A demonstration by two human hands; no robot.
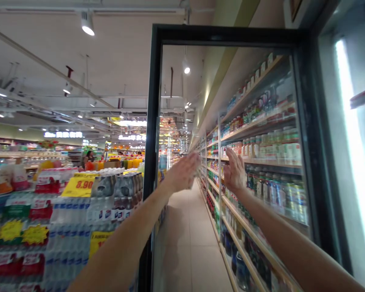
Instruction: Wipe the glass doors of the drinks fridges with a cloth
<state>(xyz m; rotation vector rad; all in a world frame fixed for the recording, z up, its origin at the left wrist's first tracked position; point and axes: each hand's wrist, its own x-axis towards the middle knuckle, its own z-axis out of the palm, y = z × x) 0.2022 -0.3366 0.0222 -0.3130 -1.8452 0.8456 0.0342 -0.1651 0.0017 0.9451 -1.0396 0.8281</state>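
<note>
My left hand (184, 172) is raised in front of the glass door (190, 227), its fingers blurred but seemingly stretched out, with nothing visible in it. To its right, my right hand (235, 172) is held up, fingers apart and pointing upward, also holding nothing. A gap separates the two hands. The door stands open in a black frame (152, 121); neither hand clearly touches it. Through the glass, shelves of bottled drinks (270, 146) run along the right side.
Stacked packs of bottled water (69, 219) stand on the left, with a yellow price sign (79, 184) on them. A tiled aisle (197, 259) shows through the glass. A lit cooler interior (349, 121) is at the far right. A person (89, 158) is in the distance.
</note>
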